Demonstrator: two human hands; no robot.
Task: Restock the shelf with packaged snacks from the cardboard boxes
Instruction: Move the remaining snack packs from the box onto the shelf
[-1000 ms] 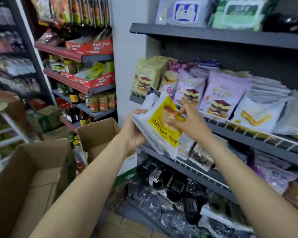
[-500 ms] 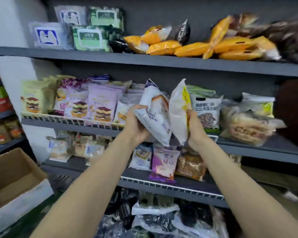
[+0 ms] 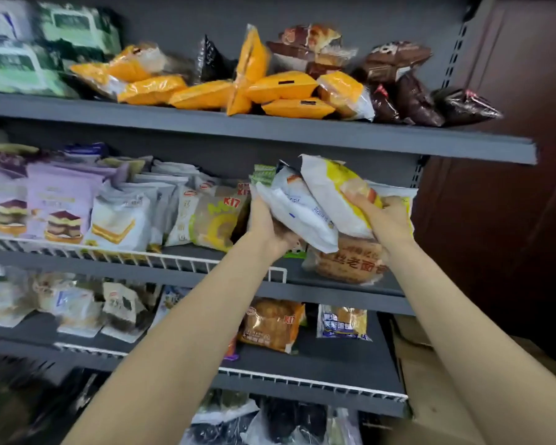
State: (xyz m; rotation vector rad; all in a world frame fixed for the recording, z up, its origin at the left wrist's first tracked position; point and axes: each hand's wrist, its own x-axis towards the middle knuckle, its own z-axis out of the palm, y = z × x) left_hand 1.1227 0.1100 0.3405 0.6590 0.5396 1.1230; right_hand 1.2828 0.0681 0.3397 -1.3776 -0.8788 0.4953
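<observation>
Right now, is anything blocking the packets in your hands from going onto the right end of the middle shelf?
Yes. A brown bread pack already lies there, directly under the white-and-yellow packets.

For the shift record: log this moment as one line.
phase: placing | left hand: holds white packet | right hand: holds yellow-white packet | target: middle shelf, right end

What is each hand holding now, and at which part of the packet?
The left hand holds a white snack packet from below, at its lower end. The right hand grips a yellow-and-white packet at its right side.
</observation>
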